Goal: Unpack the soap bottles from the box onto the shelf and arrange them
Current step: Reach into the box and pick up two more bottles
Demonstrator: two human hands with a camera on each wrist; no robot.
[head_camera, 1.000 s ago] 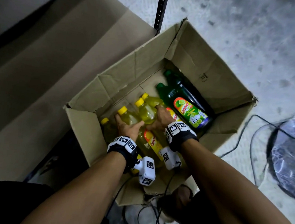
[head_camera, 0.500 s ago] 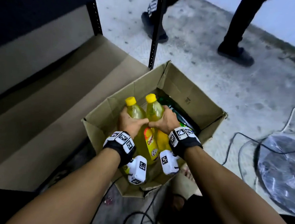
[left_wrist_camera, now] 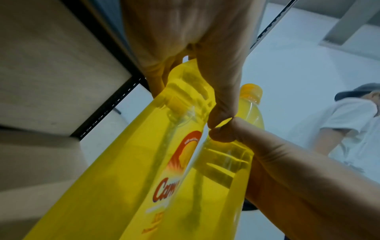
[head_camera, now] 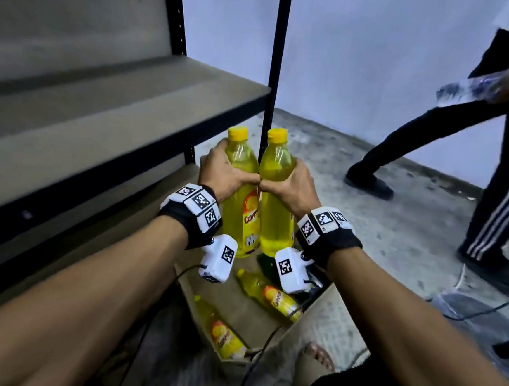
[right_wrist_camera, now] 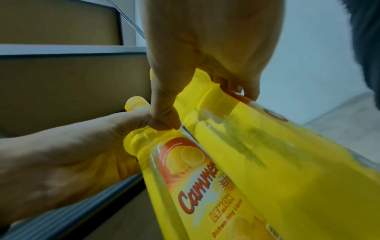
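Note:
I hold two yellow soap bottles upright, side by side, in front of the shelf. My left hand (head_camera: 224,172) grips the left bottle (head_camera: 239,213) round its upper body; the same bottle (left_wrist_camera: 144,170) fills the left wrist view. My right hand (head_camera: 290,180) grips the right bottle (head_camera: 275,222), also seen as the near bottle (right_wrist_camera: 287,170) in the right wrist view. My two thumbs touch between the bottles. Below them the cardboard box (head_camera: 313,316) holds two more yellow bottles (head_camera: 272,294) lying flat and a dark green one (head_camera: 267,262), partly hidden.
The metal shelf (head_camera: 125,115) with beige boards stands to my left, its black post (head_camera: 276,72) just behind the bottles. Another person (head_camera: 498,169) walks at the right, holding something clear. Cables (head_camera: 466,310) lie on the concrete floor. My sandalled foot (head_camera: 316,354) is beside the box.
Both hands have lifted the two yellow bottles out of the box and up to shelf height. My view has tilted up from the box to the shelf.

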